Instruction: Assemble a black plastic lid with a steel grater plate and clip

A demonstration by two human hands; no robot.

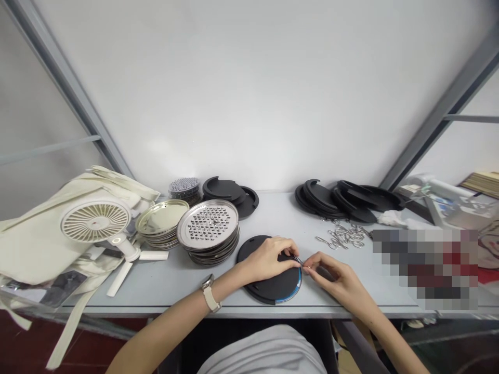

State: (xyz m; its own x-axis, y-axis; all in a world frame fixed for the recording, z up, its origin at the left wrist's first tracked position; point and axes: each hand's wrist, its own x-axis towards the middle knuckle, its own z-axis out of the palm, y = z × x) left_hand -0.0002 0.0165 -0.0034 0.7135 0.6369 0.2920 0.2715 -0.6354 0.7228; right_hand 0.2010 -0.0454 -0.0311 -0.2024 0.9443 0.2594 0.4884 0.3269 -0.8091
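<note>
A round black disc with a blue strip along its right edge lies flat on the table near its front. Over it rests my left hand, its thumb and fingers pinched on a small, thin metal piece at the disc's right rim. My right hand comes in from the right, fingertips closed on the end of that same piece, close against my left fingertips. Fingers partly hide the piece, so its exact kind is unclear. Behind my right hand lies a pile of small silver metal clasps.
Left of the disc stand a stack of perforated metal discs and a stack of pale metal discs. A white fan stands farther left. Black round covers lie along the back, left and right. A pixelated patch covers the right side.
</note>
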